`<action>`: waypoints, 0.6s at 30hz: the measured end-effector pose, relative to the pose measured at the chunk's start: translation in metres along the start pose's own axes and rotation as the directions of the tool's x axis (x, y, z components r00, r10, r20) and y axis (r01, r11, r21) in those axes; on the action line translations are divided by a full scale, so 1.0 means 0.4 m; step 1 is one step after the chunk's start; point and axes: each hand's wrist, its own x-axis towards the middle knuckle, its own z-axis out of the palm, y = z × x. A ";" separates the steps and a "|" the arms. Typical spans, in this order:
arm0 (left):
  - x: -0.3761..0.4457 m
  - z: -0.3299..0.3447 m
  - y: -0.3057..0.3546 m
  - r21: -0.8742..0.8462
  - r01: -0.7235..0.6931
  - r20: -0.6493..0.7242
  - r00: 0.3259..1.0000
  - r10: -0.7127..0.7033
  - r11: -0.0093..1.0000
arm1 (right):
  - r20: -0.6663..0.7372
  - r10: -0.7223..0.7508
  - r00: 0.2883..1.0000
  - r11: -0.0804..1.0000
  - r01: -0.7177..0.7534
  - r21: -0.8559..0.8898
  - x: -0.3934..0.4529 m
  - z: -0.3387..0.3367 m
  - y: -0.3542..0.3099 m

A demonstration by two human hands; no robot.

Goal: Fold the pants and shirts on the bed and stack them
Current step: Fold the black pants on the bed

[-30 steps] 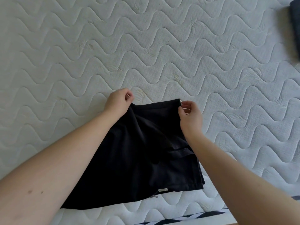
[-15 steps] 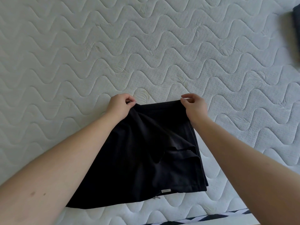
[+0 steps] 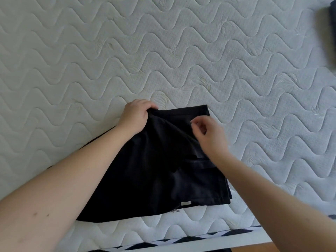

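Black pants lie folded near the mattress's near edge (small tag at the near hem). The left hand pinches their far-left corner; the right hand hovers just above with fingers loosely curled, holding nothing. Dark cloth lies far right.

We're looking at a black garment in a soft, matt woven cloth, no sheen at all, creased where the layers overlap. Near its lower hem we see a small silvery tag that looks like metal, a bit shiny. The mattress is pale quilted fabric, wavy stitching, slightly nubby and matt. Along its near edge runs a black-and-white patterned trim, then a strip that looks like wood, smooth-ish.
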 end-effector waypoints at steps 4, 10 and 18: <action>-0.034 0.012 -0.033 0.181 -0.041 0.080 0.996 0.027 0.983 | 0.214 -0.089 0.973 0.972 0.131 -0.193 -0.098 0.042 0.010; -0.025 0.015 -0.042 0.245 0.046 -0.005 0.999 -0.046 0.968 | 0.013 0.127 0.992 0.985 -0.124 -0.116 -0.034 0.044 0.014; 0.035 -0.013 0.005 0.140 0.146 0.081 0.984 -0.158 0.979 | 0.021 0.363 0.932 0.930 -0.361 -0.064 0.108 0.006 0.033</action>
